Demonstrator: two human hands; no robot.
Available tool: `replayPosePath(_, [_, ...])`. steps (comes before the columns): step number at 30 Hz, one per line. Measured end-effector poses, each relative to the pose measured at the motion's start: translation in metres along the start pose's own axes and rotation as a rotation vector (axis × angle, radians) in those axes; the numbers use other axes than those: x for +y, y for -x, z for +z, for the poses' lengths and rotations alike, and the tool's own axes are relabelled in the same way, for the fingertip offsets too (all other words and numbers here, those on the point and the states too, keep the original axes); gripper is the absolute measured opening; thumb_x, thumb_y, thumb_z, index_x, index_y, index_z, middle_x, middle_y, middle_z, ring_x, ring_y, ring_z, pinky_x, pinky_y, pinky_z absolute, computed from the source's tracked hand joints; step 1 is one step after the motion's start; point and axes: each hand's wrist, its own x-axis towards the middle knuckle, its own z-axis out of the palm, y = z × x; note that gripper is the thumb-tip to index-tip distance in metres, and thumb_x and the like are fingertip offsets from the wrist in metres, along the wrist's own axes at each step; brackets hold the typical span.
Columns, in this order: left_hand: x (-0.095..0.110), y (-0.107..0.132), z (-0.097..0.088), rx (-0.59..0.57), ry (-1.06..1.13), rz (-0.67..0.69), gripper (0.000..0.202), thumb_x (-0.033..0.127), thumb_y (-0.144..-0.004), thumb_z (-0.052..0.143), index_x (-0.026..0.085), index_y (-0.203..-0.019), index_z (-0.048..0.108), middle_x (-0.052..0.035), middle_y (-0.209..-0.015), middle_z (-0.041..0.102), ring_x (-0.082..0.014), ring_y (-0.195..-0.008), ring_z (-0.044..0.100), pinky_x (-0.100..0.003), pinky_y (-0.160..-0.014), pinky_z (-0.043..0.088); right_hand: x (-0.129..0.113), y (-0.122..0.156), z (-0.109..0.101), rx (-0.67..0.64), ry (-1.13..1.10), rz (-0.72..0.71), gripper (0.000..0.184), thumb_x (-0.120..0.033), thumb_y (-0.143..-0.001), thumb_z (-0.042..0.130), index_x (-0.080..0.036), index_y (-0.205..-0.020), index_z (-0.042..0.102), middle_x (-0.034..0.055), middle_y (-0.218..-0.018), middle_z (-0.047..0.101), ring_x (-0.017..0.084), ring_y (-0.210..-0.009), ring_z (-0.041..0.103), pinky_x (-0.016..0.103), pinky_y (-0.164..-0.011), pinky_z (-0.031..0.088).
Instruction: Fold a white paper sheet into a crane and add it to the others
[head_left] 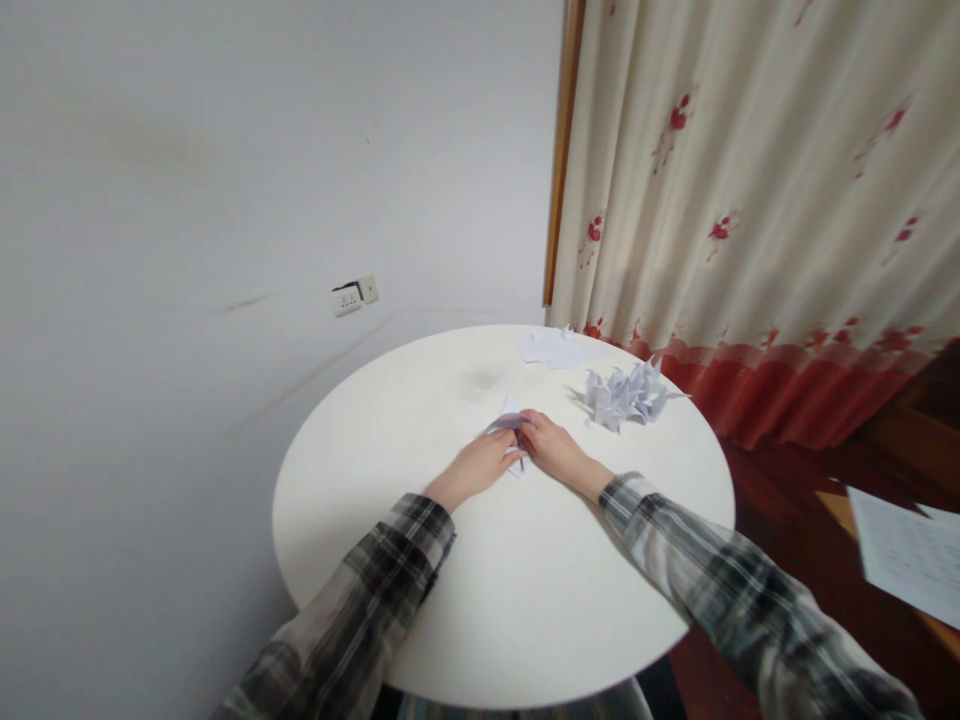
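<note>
A folded piece of white paper (508,408) is between my two hands, near the middle of the round white table (360,480). My left hand (484,462) grips it from the left, its fingers closed on the lower part. From the right, my right hand (551,445) holds the same paper with bent fingers. One pointed corner sticks out above the hands and another shows below them. The fingers hide the middle of the paper, so its exact folds cannot be made out.
A cluster of several folded paper cranes (628,394) stands at the table's right. Flat white sheets (555,349) lie at the far edge. Beyond are a wall with a socket (346,300) and a patterned curtain (750,180). Written paper (907,555) lies on a surface at lower right.
</note>
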Motion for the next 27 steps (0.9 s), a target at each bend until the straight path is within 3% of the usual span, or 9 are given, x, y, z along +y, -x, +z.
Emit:
replayPosePath(9, [0.0011,0.0000,0.0016,0.060,-0.086,-0.024,0.023,0.038,-0.081,0.049,0.019,-0.094,0.053,-0.0055,-0.101,0.060,-0.0212,-0.094,0.056,-0.032,-0.081,0.042,-0.0028,-0.0013,-0.0024,-0.016,0.034,0.007,0.011,-0.018,-0.084,0.045,-0.014,-0.092,0.051,0.0101,-0.106,0.047,0.017,-0.097,0.045,0.028,-0.075,0.045])
replayPosePath(27, [0.0057,-0.0017,-0.0009,0.054,-0.111,-0.080,0.027,0.042,-0.077,0.053,0.019,-0.092,0.054,-0.0048,-0.099,0.061,-0.0218,-0.092,0.056,-0.032,-0.078,0.043,-0.0054,-0.0016,-0.0050,-0.029,0.016,0.012,0.012,-0.017,-0.083,0.046,-0.014,-0.094,0.051,0.0095,-0.106,0.047,0.017,-0.099,0.045,0.029,-0.078,0.044])
